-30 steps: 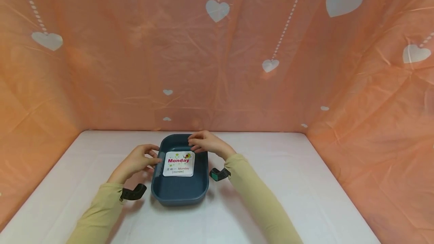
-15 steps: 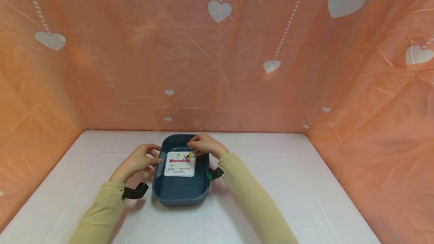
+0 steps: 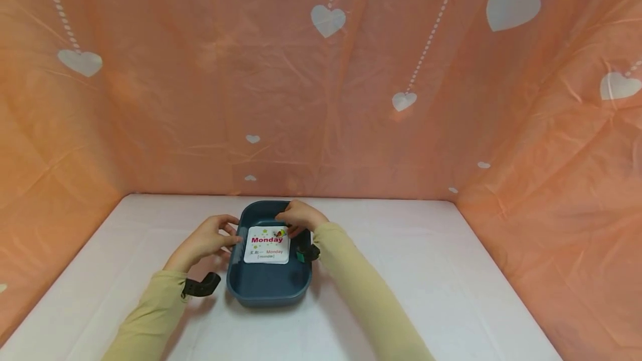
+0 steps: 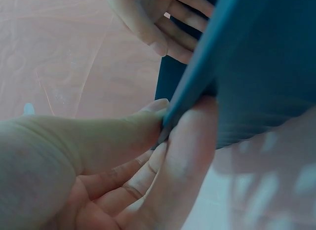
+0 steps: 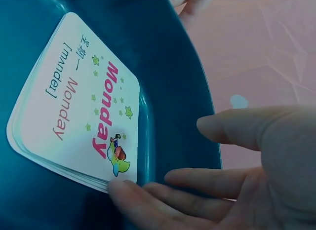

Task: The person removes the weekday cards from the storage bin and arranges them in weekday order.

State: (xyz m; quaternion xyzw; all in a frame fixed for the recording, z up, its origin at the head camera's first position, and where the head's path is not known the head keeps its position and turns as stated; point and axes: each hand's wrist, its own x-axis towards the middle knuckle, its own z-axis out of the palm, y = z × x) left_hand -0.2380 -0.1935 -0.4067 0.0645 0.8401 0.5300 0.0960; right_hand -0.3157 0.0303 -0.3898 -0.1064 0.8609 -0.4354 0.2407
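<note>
A blue plastic box [image 3: 268,286] with rounded corners stands on the white table. Inside it lies a stack of white flashcards [image 3: 267,245], the top one printed "Monday" with stars and a small cartoon figure. My left hand [image 3: 200,244] pinches the box's left rim between thumb and index finger, as the left wrist view of the box wall [image 4: 266,67] shows. Over the box's far right side, my right hand [image 3: 302,217] reaches in. In the right wrist view its fingers [image 5: 131,200] are spread and loosely bent, one fingertip right at the corner of the card stack [image 5: 74,106].
The white tabletop [image 3: 401,272] extends around the box. Orange curtains [image 3: 215,99] with white hearts hang behind and on both sides. Black straps [image 3: 200,286] with small devices are worn at the wrists.
My right hand has moved left and down into the box, toward the cards' right edge. My left hand stays on the rim; the view shifts slightly.
</note>
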